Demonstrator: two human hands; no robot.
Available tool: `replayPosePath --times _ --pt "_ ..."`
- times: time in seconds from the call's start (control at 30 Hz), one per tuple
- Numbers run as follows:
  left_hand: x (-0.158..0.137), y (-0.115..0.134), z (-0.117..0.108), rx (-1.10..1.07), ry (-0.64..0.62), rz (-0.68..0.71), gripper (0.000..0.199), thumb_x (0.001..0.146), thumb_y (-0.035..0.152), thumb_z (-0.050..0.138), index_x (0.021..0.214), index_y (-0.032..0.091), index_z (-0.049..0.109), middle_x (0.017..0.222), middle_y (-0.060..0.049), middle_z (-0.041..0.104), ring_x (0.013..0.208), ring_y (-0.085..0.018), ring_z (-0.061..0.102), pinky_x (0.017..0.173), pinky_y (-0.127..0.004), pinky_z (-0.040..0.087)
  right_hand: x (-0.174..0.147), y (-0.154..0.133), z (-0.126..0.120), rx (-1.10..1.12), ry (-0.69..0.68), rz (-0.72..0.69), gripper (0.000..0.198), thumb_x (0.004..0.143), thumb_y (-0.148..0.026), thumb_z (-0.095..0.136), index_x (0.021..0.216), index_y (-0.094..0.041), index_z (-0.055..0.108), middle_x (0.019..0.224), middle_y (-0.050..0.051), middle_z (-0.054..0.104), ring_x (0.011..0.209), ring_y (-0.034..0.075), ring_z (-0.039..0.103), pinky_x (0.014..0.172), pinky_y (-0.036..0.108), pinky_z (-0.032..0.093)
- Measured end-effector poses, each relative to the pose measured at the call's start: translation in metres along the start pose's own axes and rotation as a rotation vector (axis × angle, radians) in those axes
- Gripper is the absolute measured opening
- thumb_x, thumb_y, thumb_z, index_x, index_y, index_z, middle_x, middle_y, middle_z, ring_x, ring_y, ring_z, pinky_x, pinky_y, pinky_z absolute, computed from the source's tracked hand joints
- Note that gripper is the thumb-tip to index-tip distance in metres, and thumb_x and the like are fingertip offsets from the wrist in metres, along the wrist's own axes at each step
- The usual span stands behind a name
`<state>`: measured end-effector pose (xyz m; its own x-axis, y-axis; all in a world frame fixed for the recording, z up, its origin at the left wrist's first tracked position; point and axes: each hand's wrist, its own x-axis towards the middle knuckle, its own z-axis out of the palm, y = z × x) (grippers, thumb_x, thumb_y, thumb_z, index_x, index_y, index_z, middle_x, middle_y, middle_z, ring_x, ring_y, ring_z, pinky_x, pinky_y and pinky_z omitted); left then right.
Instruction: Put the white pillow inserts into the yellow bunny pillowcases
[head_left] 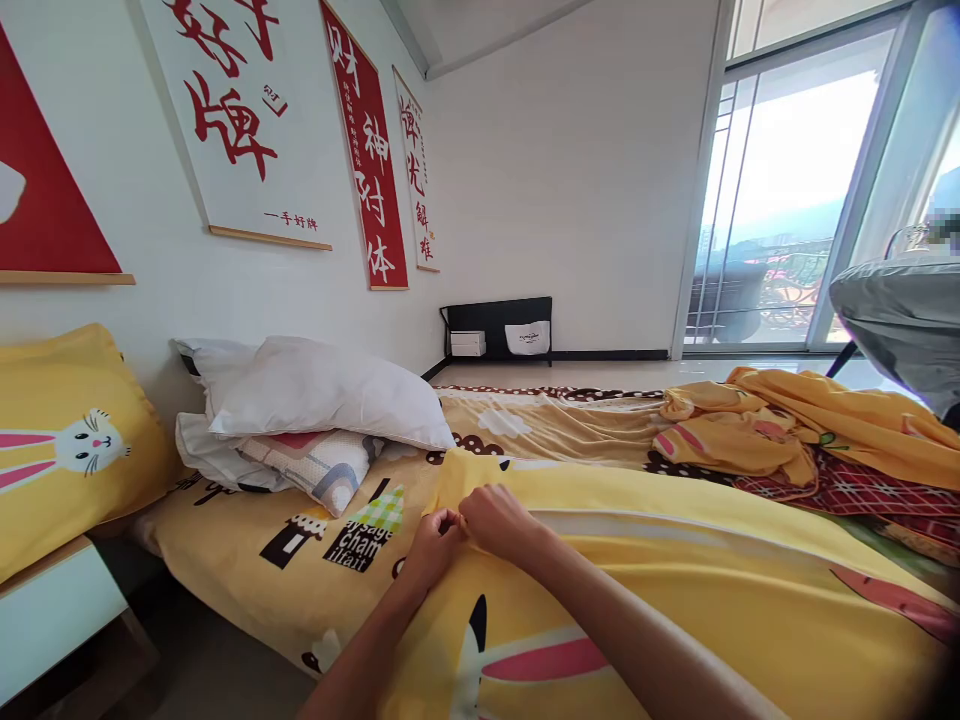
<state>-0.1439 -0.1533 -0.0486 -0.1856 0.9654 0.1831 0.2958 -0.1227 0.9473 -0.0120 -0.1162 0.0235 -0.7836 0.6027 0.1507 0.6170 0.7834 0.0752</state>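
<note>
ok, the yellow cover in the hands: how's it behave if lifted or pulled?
The yellow cover likely flops: it lies in soft folds. It may sag away from the left hand and right hand, since they pinch only a small part. Its wide spread over the patterned sheet suggests some drag.

A bedroom, seemingly in a home: pillows [322, 385] lie heaped at the wall-side edge of a bed [240, 570], and a yellow rabbit-print duvet cover [652, 585] spreads over its near edge. Calligraphy scrolls [367, 150] hang on the white wall [300, 290]; a sliding glass door [795, 180] admits daylight.
</note>
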Motion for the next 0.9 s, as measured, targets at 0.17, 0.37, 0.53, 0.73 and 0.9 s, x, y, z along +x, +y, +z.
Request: replayPosePath --times 0.17,0.37,0.53,0.73,0.9 --pt "-0.004 0.001 0.0 0.045 -0.009 0.006 0.015 0.064 0.032 0.047 0.067 0.017 0.049 0.065 0.003 0.046 0.065 -0.013 0.04 0.061 -0.026 0.032 0.004 0.024 0.013 0.107 -0.042 0.016 0.018 0.083 -0.018 0.051 0.087 -0.015 0.068 0.087 0.009 0.071 0.08 0.018 0.064 0.057 0.024 0.031" --pt "-0.004 -0.005 0.002 0.09 -0.001 0.042 0.013 0.064 0.03 0.046 0.067 0.017 0.048 0.066 0.002 0.048 0.066 -0.013 0.041 0.062 -0.026 0.032 0.008 0.025 0.016 0.124 -0.086 0.013 0.018 0.085 -0.017 0.049 0.09 -0.016 0.066 0.091 0.009 0.07 0.083 0.019 0.064 0.059 0.024 0.032" --pt "-0.003 -0.009 0.002 0.119 0.003 0.06 0.012 0.065 0.03 0.044 0.065 0.019 0.046 0.065 0.002 0.048 0.065 -0.014 0.041 0.061 -0.027 0.031 -0.001 0.013 0.006 0.034 -0.093 -0.036 0.023 0.085 -0.009 0.044 0.1 -0.013 0.061 0.094 0.014 0.067 0.088 0.025 0.064 0.063 0.027 0.035" --pt "-0.004 -0.007 0.002 0.125 0.003 0.053 0.011 0.066 0.03 0.044 0.067 0.019 0.047 0.067 0.002 0.049 0.067 -0.014 0.043 0.063 -0.027 0.033 -0.008 0.011 0.01 -0.007 -0.078 -0.01 0.026 0.085 -0.007 0.038 0.104 -0.012 0.055 0.095 0.013 0.066 0.086 0.025 0.065 0.062 0.029 0.037" --pt "-0.005 -0.006 0.003 0.114 0.016 0.053 0.011 0.068 0.03 0.043 0.068 0.019 0.047 0.069 0.001 0.05 0.071 -0.015 0.045 0.067 -0.027 0.036 -0.012 0.009 0.017 0.006 -0.067 0.043 0.022 0.088 -0.012 0.036 0.101 -0.012 0.054 0.091 0.013 0.066 0.08 0.025 0.065 0.059 0.029 0.036"
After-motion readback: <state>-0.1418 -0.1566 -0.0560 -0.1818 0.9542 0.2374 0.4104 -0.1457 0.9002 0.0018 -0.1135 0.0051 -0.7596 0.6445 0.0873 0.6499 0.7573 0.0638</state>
